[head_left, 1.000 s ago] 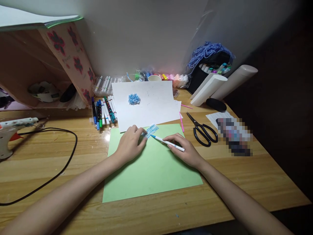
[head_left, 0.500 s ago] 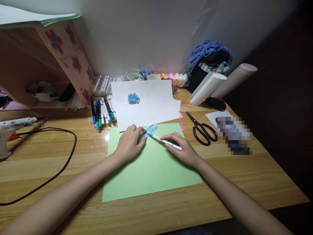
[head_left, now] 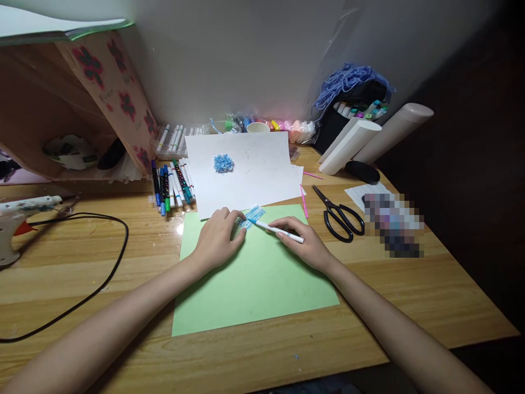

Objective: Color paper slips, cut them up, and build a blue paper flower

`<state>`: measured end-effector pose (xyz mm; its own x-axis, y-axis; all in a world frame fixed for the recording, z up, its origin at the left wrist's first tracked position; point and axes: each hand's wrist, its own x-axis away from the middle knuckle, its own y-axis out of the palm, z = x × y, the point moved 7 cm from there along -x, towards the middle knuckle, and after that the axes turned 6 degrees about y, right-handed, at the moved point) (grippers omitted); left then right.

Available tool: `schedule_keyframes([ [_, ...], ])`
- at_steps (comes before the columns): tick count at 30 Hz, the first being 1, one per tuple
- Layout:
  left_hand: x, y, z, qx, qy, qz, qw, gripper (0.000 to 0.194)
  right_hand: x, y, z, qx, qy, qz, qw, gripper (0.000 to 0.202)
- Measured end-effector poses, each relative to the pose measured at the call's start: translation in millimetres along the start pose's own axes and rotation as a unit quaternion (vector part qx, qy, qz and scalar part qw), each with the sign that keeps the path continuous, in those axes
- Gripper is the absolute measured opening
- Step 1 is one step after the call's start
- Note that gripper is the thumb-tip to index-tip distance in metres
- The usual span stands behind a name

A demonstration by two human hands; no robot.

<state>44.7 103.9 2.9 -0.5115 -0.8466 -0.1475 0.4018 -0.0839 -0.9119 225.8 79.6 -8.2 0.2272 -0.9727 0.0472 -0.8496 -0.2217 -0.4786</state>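
Observation:
My right hand [head_left: 307, 247] grips a white marker [head_left: 266, 226] with a blue tip, thumb below and fingers above its barrel. That tip touches a small piece of paper streaked with blue [head_left: 256, 212], which lies at the top edge of a green sheet [head_left: 254, 284]. On the left of this piece rests my left hand [head_left: 217, 235], thumb and index finger apart, their tips at its edge and partly covering it. Just beyond the hands is a white sheet [head_left: 258, 175] bearing a small heap of blue shreds [head_left: 223, 163].
Black-handled scissors [head_left: 338, 213] lie right of the green sheet. Several markers [head_left: 170, 186] sit left of the white sheet. A glue gun [head_left: 20, 213] with a black cord [head_left: 123, 251] is at far left. White cylinders [head_left: 350, 146] stand at back right by blue yarn [head_left: 348, 85].
The back end of the marker has dipped slightly toward the left and up in the picture, with my right hand shifting a little. My left hand stays in place.

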Motion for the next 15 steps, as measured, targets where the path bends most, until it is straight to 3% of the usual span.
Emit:
schedule_keyframes([
  [7, 0, -0.2, 0, -0.011, -0.003, -0.011, 1.0, 0.022, -4, -13, 6, -0.01, 0.012, 0.051, 0.999, 0.019],
  [15, -1, 0.2, 1, -0.009, -0.001, -0.011, 1.0, 0.022, -5, -20, 8, -0.038, 0.016, 0.059, 0.997, 0.02],
])
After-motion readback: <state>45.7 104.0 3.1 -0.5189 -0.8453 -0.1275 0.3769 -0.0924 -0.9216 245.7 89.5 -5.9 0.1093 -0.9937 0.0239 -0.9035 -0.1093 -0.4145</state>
